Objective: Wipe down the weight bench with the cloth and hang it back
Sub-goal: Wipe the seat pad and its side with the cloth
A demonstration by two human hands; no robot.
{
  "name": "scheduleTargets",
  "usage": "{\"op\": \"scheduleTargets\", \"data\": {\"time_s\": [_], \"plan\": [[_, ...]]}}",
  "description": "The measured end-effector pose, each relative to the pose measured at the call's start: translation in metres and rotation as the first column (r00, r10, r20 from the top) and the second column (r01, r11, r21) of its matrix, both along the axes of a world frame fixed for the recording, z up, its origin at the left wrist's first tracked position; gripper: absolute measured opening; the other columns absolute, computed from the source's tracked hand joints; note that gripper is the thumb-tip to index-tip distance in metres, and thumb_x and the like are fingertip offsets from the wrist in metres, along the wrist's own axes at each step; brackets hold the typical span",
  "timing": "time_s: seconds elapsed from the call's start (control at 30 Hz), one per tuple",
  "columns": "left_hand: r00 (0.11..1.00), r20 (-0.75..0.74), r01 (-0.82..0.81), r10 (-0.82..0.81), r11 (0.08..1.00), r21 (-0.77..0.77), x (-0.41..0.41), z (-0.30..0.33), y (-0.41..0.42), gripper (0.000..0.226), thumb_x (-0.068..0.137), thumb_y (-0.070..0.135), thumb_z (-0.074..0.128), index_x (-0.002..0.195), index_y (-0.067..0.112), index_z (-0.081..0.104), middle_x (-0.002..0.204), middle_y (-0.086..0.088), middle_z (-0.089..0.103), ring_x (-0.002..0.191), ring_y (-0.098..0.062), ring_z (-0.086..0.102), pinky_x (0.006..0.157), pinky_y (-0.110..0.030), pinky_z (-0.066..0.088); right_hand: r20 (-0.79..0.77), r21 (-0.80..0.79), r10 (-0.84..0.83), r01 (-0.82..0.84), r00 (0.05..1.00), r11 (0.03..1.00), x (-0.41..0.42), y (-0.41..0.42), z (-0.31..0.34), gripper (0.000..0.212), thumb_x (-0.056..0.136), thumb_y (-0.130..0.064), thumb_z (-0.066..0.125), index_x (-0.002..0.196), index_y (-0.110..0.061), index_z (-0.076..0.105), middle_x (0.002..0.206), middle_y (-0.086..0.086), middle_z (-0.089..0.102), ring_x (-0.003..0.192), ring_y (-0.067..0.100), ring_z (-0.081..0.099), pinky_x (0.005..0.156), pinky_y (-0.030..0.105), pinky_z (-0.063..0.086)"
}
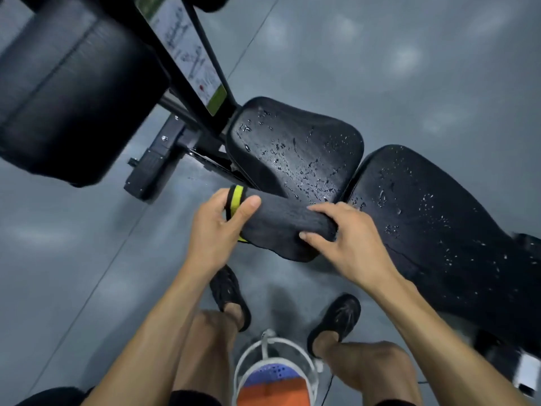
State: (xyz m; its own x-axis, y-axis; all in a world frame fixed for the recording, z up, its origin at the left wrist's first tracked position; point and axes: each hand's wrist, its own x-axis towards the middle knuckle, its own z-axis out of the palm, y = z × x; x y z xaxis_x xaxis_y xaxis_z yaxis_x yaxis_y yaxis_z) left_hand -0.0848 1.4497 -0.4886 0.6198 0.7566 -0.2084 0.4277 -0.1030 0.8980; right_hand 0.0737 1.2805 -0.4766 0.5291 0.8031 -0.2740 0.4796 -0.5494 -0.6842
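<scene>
A dark grey cloth (281, 227) with a yellow-striped edge is stretched between both hands, just in front of the weight bench. My left hand (216, 227) pinches its striped left end, thumb on top. My right hand (345, 238) grips the right end, fingers curled over the fold. The black seat pad (295, 148) lies right behind the cloth and is covered in water drops. The longer back pad (445, 224) to the right is wet too. The cloth's lower flap hangs over the near edge of the seat.
A big black padded block (70, 92) and the machine's black frame with an instruction label (187, 54) stand at the upper left. Grey floor (380, 54) surrounds the bench. My feet in black shoes (231, 297) stand close to the bench.
</scene>
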Motion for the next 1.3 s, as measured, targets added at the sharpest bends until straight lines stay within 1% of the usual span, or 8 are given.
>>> {"op": "scheduleTargets", "data": {"time_s": [0.27,0.37,0.5,0.73,0.97,1.1,1.17,1.3], "plan": [[0.968,0.178,0.212,-0.178,0.957,-0.198,0.005,-0.096,0.028,0.029,0.088,0.018,0.072,0.115,0.008,0.064,0.103,0.008,0.078,0.097,-0.006,0.073,0.080,-0.020,0.056,0.098,0.100,0.151,-0.161,0.984,0.982,0.031,0.016,-0.091,0.026,0.087,-0.046,0.072,0.106,-0.029,0.075,0.089,-0.007,0.069,0.086,0.015,0.064,0.081,0.039,0.051],[0.959,0.225,0.198,-0.175,0.976,-0.088,0.008,-0.119,0.042,0.031,0.087,0.018,0.070,0.117,0.009,0.066,0.110,0.001,0.078,0.103,-0.015,0.074,0.085,-0.024,0.059,0.040,0.231,0.034,-0.043,0.999,0.972,0.037,0.022,-0.113,0.035,0.081,-0.038,0.082,0.115,-0.032,0.075,0.095,-0.018,0.074,0.087,0.004,0.070,0.084,0.024,0.052],[0.925,0.343,0.157,-0.164,0.986,0.048,0.005,-0.142,0.050,0.024,0.089,0.026,0.071,0.112,0.020,0.071,0.108,0.007,0.079,0.103,-0.013,0.074,0.086,-0.024,0.058,-0.135,0.379,0.031,0.023,0.990,0.925,0.033,0.022,-0.130,0.044,0.075,-0.032,0.087,0.116,-0.028,0.072,0.072,-0.016,0.067,0.061,0.033,0.071,0.057,0.031,0.059],[0.881,0.426,0.146,-0.207,0.974,0.172,-0.014,-0.163,0.031,0.015,0.097,0.035,0.065,0.107,0.027,0.071,0.104,0.012,0.078,0.100,-0.008,0.073,0.084,-0.021,0.056,0.003,0.417,0.126,-0.115,0.992,0.901,0.024,0.004,-0.142,0.046,0.073,-0.042,0.084,0.117,-0.033,0.071,0.075,0.001,0.061,0.080,0.040,0.070,0.081,0.049,0.055],[0.872,0.466,0.109,-0.151,0.987,0.116,-0.037,-0.136,-0.019,0.037,0.094,0.047,0.066,0.112,0.015,0.073,0.104,-0.006,0.078,0.096,-0.012,0.073,0.082,-0.025,0.059,0.249,0.279,0.133,-0.203,0.959,0.939,-0.003,-0.053,-0.122,0.033,0.081,-0.057,0.067,0.096,-0.028,0.070,0.081,-0.007,0.060,0.070,0.004,0.056,0.069,0.021,0.044],[0.867,0.470,0.149,-0.162,0.987,0.065,-0.042,-0.120,-0.051,0.035,0.089,0.055,0.064,0.094,0.024,0.078,0.095,0.003,0.080,0.090,-0.011,0.075,0.076,-0.024,0.059,-0.199,0.527,0.101,0.020,0.975,0.850,-0.027,-0.080,-0.110,0.039,0.095,-0.048,0.062,0.099,-0.011,0.075,0.096,0.016,0.073,0.087,0.010,0.067,0.081,0.028,0.051],[0.839,0.498,0.277,-0.220,0.960,-0.043,-0.045,-0.116,-0.065,0.036,0.092,0.047,0.069,0.110,0.015,0.075,0.113,-0.007,0.078,0.108,-0.023,0.073,0.092,-0.035,0.059,-0.591,0.584,0.195,0.248,0.783,0.773,-0.045,-0.087,-0.112,0.030,0.096,-0.040,0.061,0.103,-0.018,0.080,0.106,0.006,0.078,0.097,0.014,0.074,0.080,0.024,0.057],[0.827,0.492,0.368,-0.273,0.924,-0.106,-0.047,-0.108,-0.081,0.024,0.093,0.014,0.071,0.115,0.006,0.070,0.115,-0.015,0.076,0.107,-0.029,0.073,0.091,-0.038,0.059,-0.721,0.532,0.256,0.278,0.644,0.800,-0.072,-0.107,-0.130,0.035,0.091,-0.013,0.067,0.125,-0.012,0.072,0.130,0.015,0.069,0.119,0.031,0.068,0.094,0.037,0.057]]}}
